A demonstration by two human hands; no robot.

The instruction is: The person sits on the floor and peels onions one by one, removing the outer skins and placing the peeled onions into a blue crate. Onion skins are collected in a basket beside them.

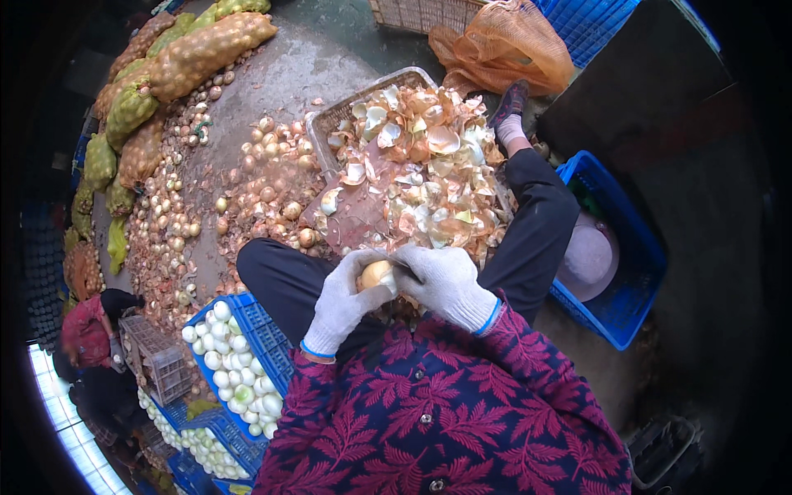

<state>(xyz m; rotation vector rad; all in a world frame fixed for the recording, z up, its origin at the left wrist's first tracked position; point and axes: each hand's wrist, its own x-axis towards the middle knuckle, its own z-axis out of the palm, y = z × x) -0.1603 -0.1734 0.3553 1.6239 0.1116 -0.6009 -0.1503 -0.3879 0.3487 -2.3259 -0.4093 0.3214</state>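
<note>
A partly peeled onion rests in my left hand, which wears a white knitted glove with a blue cuff edge. Gloved the same way, my right hand meets it from the other side, its fingers at the pale bared part of the onion. Whether those fingers pinch a piece of skin is hidden. Just beyond my hands, a heap of onion skins fills a plastic crate and spills over a reddish board or sheet between my legs.
Unpeeled onions lie across the floor at left, below full mesh sacks. Peeled onions fill a blue crate by my left leg. At right stands a blue crate holding a pale hat-like item. A co-worker sits far left.
</note>
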